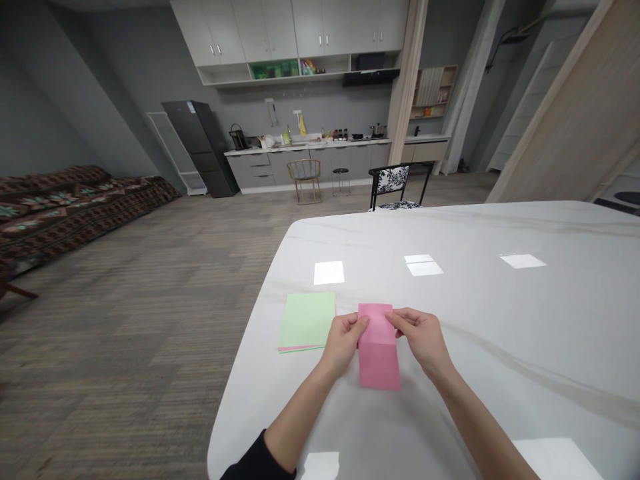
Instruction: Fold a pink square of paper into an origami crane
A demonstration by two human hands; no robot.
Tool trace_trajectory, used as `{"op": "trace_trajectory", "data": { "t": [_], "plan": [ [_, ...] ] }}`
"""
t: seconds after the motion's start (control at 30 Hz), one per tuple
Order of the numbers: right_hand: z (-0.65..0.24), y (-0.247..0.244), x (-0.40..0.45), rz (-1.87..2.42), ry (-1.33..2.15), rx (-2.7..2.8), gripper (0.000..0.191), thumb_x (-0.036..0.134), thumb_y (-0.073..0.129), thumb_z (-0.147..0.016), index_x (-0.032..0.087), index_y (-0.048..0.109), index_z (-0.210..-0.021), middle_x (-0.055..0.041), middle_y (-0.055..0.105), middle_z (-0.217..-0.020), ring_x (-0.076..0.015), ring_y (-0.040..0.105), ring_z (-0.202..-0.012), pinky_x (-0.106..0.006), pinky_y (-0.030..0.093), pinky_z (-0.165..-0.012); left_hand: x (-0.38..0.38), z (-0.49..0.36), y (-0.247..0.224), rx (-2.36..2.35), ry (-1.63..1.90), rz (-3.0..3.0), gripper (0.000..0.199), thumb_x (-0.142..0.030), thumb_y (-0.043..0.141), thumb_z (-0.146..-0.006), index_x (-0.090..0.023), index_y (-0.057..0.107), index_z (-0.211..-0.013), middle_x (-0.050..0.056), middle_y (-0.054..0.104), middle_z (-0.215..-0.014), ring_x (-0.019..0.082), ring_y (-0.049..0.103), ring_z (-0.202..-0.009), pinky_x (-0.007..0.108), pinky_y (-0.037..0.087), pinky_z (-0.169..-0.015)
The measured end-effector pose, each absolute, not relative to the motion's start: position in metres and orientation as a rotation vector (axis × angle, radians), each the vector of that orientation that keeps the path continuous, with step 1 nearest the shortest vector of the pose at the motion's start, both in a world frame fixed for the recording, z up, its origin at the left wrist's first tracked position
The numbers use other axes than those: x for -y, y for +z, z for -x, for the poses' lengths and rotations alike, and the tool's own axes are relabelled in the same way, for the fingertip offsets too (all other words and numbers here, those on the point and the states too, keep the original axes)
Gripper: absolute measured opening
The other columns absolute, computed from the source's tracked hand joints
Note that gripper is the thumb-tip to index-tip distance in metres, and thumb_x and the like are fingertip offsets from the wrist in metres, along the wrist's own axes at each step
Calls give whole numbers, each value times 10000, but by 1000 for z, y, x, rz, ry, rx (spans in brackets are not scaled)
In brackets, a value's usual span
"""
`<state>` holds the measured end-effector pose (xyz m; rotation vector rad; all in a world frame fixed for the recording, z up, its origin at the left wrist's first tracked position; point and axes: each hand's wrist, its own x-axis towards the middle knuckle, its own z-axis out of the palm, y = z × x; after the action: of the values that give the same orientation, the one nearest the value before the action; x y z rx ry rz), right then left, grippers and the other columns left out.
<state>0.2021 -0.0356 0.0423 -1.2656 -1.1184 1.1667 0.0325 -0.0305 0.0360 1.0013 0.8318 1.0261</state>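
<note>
A pink sheet of paper (379, 363), narrow and upright in shape with a crease across its middle, is held over the white table. My left hand (344, 341) pinches its left edge, thumb on the front. On the opposite edge, my right hand (421, 333) grips the paper near the top, also with the thumb in front. The fingers behind the sheet are partly hidden. Just left of my left hand lies a stack of square paper (307, 320), light green on top with pink and green edges showing below.
The white marbled table (480, 300) has rounded corners and bright light reflections. A black-framed patterned chair (393, 180) stands at its far side. Farther back are a gold chair (305, 175), a stool (341, 172), kitchen counter and dark fridge (203, 147). A covered sofa (75, 207) is at left.
</note>
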Motion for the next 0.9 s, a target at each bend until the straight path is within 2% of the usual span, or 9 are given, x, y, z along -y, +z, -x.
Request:
{"op": "trace_trajectory", "data": {
  "t": [0.3,0.6,0.8,0.9],
  "plan": [
    [-201,44,36,1248,1177,1141,290,437,724,-750,152,749,-795,-56,724,-735,-168,588,-677,-277,445,-629,29,-33,36,-866,1033,-992,371,-461,689,-772,-91,691,-754,27,599,-629,89,472,-545,202,357,-516],
    [-201,45,37,1245,1174,1142,290,433,722,-752,150,751,-803,-57,724,-738,-165,581,-670,-276,444,-632,29,-32,35,-867,1021,-1001,369,-460,686,-776,-98,717,-842,57,662,-693,126,549,-593,223,409,-551],
    [-202,46,37,1254,1168,1145,300,436,721,-751,143,751,-811,-66,727,-749,-169,581,-672,-281,447,-636,29,-32,37,-875,1037,-1010,373,-468,699,-758,-95,705,-769,47,649,-648,119,538,-559,214,395,-524],
    [-201,46,37,1244,1166,1155,311,443,714,-756,145,754,-837,-69,730,-764,-174,587,-678,-286,450,-639,29,-32,37,-878,1032,-1004,385,-472,697,-759,-92,717,-821,58,664,-670,129,554,-571,224,408,-533]
  ]
}}
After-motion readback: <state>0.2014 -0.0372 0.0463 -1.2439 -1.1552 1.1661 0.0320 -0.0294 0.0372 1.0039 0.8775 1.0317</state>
